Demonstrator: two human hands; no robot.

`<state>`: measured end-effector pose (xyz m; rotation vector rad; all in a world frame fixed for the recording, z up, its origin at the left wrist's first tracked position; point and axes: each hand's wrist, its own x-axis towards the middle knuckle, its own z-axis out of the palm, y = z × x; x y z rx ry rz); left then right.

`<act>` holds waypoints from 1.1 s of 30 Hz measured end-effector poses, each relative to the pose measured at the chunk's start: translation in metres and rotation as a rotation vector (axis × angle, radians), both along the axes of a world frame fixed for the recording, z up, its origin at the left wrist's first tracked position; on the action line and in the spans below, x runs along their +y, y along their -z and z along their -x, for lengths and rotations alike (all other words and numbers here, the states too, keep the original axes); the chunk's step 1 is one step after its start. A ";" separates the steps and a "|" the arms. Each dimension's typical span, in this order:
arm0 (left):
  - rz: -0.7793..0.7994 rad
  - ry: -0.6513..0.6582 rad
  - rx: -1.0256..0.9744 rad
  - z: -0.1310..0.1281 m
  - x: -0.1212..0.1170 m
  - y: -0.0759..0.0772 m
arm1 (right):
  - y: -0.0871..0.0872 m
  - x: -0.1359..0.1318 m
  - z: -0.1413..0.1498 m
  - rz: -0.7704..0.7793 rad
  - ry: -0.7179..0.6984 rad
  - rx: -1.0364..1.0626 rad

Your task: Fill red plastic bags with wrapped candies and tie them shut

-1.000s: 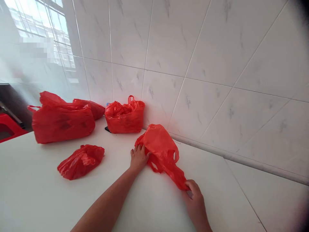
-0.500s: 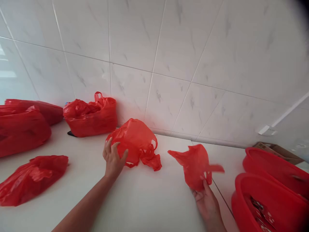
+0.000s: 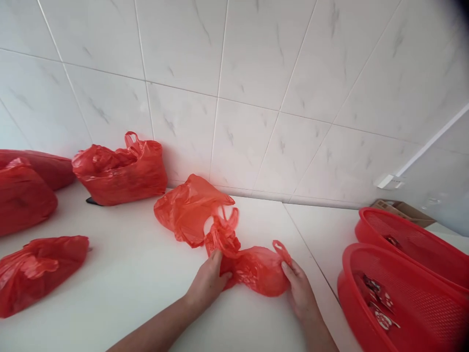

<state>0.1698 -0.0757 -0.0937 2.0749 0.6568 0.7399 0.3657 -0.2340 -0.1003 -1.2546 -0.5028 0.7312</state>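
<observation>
A small empty red plastic bag (image 3: 256,270) lies on the white counter (image 3: 146,293) between my hands. My left hand (image 3: 207,283) grips its left end, fingers closed on the plastic. My right hand (image 3: 300,293) pinches its right end near a handle loop. Just behind it lies a bundle of crumpled red bags (image 3: 192,210), apart from both hands.
A filled red bag (image 3: 120,168) stands against the tiled wall. More red bags lie at the left: a flat one (image 3: 36,271) near the edge and two large ones (image 3: 22,188). Two red mesh baskets (image 3: 403,288) sit at the right, with a cardboard box (image 3: 401,210) behind.
My right hand brought the pulled-off bag back down onto the counter. My left hand left the bundle and took hold of the bag's other end. The view swung right.
</observation>
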 end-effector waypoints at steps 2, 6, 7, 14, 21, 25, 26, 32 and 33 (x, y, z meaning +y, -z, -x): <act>-0.014 -0.053 -0.046 0.003 0.008 0.000 | -0.001 -0.003 -0.008 -0.069 0.139 0.026; -0.074 -0.138 -0.118 0.007 0.026 0.003 | -0.005 -0.013 -0.022 -0.171 0.277 0.098; -0.099 -0.153 -0.135 0.008 0.028 0.003 | -0.006 -0.014 -0.023 -0.185 0.269 0.105; -0.278 -0.051 -0.246 0.021 0.005 -0.025 | -0.015 -0.009 -0.007 -0.124 0.192 -0.066; -0.675 -0.163 -0.371 0.037 -0.007 -0.072 | -0.033 -0.013 0.017 0.179 0.276 -0.513; -0.640 -0.008 -0.312 0.029 -0.013 -0.089 | -0.038 -0.018 0.018 0.247 0.433 -0.786; -0.588 0.058 -0.238 0.023 -0.016 -0.092 | -0.038 -0.018 0.018 0.244 0.427 -0.776; -0.289 0.165 0.072 -0.021 -0.033 -0.083 | -0.029 -0.012 0.018 0.132 0.265 -0.455; -0.211 0.163 0.075 -0.025 -0.035 -0.080 | -0.028 -0.011 0.018 0.099 0.251 -0.420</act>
